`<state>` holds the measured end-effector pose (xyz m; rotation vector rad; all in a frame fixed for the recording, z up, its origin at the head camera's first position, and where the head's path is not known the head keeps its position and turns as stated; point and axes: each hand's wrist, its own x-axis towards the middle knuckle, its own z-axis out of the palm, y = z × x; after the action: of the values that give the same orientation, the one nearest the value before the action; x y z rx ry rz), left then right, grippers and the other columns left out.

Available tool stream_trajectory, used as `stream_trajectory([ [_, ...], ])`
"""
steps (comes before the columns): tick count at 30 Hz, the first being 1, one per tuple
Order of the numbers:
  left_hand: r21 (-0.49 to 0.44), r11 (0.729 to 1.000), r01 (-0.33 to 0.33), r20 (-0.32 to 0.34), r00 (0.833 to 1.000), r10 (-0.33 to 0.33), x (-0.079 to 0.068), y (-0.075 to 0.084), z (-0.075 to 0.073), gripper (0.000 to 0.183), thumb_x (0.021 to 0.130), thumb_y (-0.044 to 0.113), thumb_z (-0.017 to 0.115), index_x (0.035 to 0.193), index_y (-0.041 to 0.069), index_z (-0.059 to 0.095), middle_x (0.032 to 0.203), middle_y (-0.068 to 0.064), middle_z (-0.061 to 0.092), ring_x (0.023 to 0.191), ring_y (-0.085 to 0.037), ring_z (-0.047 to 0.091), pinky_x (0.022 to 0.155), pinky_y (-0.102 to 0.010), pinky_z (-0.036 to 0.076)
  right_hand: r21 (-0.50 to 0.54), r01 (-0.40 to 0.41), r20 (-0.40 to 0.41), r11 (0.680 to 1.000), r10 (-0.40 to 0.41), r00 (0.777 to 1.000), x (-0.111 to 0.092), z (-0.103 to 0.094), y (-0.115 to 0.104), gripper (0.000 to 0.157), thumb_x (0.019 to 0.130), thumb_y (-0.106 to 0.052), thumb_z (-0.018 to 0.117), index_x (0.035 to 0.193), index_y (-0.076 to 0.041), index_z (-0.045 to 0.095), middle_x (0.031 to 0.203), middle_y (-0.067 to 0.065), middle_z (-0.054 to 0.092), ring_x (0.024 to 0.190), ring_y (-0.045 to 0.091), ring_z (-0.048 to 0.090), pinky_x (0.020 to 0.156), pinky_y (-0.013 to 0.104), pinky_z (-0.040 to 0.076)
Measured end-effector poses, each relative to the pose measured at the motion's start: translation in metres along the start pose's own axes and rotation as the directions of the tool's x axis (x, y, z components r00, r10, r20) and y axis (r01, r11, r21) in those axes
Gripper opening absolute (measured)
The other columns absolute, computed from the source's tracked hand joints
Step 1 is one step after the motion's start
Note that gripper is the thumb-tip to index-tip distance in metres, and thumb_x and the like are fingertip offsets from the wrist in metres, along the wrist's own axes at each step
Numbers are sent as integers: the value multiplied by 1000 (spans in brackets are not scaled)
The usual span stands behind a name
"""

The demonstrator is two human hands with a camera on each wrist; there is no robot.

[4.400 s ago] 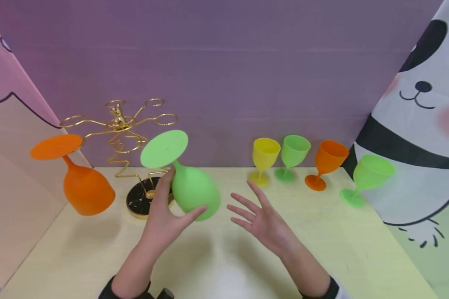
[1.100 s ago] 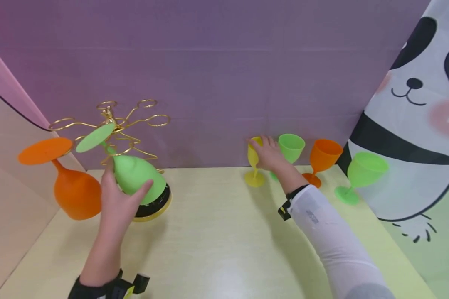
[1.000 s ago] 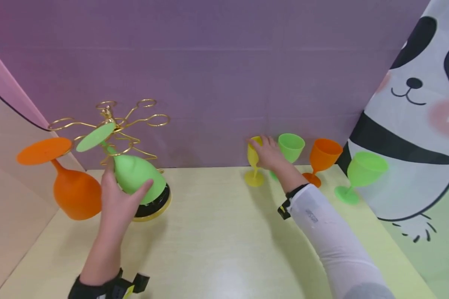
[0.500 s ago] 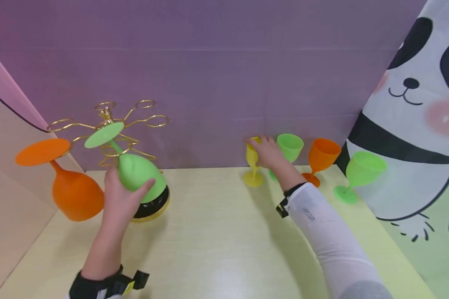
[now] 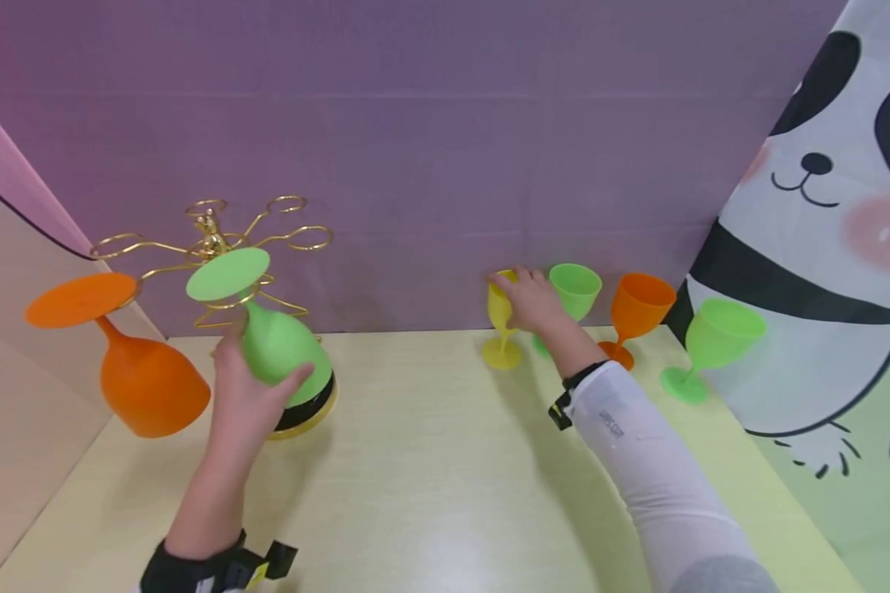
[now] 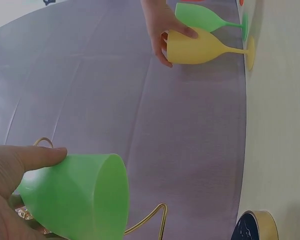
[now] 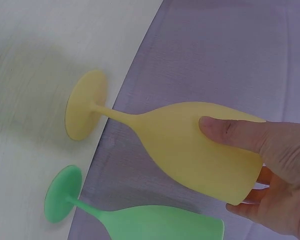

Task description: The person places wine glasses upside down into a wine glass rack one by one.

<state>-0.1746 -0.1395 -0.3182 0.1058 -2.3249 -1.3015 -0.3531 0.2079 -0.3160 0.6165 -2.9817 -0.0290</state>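
Note:
My left hand [image 5: 248, 395] grips the bowl of an upside-down green goblet [image 5: 282, 346] at the gold wire rack [image 5: 211, 243]. The goblet's foot lies just above one wire ring, its stem at that ring. In the left wrist view, thumb and fingers wrap the green bowl from the side. My right hand [image 5: 537, 309] holds the bowl of a yellow goblet [image 7: 190, 145] near its rim, thumb on one side and fingers on the other. The yellow goblet is upright, its foot at the tabletop by the back wall.
An orange goblet [image 5: 152, 387] hangs upside down on the rack's left. Right of the yellow one stand a green goblet [image 5: 577, 288], an orange goblet [image 5: 641, 305] and another green goblet [image 5: 723, 333]. The rack's black round base [image 5: 307, 412] sits on the pale table [image 5: 415, 461].
The left hand has carried the green goblet left to the rack, lately shifting it slightly right, its foot turning more level. The right hand has reached from mid-air to the yellow goblet and stays there.

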Motion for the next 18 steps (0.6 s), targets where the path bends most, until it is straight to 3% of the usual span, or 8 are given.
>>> stream_trajectory([
  [18,-7,997,-77,-11,997,77,-10,1,3,101,68,8,78,146,16,14,144,-17,24,125,-34,26,100,-60,29,0,-2,10,1000,2,1000,2,0,1,85,69,-19,78,141,-25,32,136,24,34,119,45,32,94,56,38],
])
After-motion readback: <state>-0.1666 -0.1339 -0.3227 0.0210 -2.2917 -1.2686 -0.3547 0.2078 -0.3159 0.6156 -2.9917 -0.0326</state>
